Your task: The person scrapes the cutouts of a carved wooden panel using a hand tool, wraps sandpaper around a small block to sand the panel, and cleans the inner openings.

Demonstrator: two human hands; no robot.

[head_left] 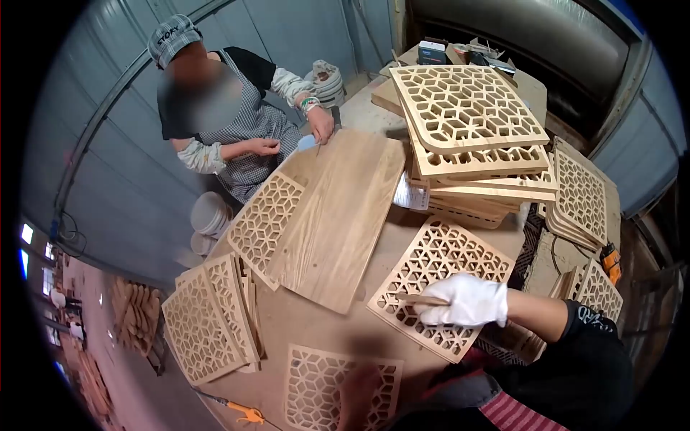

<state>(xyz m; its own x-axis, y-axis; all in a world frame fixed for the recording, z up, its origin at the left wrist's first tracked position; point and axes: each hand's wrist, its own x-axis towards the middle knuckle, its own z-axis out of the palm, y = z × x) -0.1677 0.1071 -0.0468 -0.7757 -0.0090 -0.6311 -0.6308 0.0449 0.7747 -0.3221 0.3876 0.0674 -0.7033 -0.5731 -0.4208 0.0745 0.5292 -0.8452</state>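
My right hand, in a white glove, is closed around a thin brown strip that I cannot identify further. It rests over a wooden lattice panel with cut-out geometric holes, lying tilted on the table. Low in the view, my left hand is dark and blurred, above another lattice panel at the near edge. Its fingers cannot be made out. Between me and a co-worker lies a plain wooden board, partly covering a further lattice panel.
A co-worker stands across the table, one hand at the board's far end. Lattice panels form a tall stack and piles at left and right. An orange air gun lies near left; an orange-black tool is at right.
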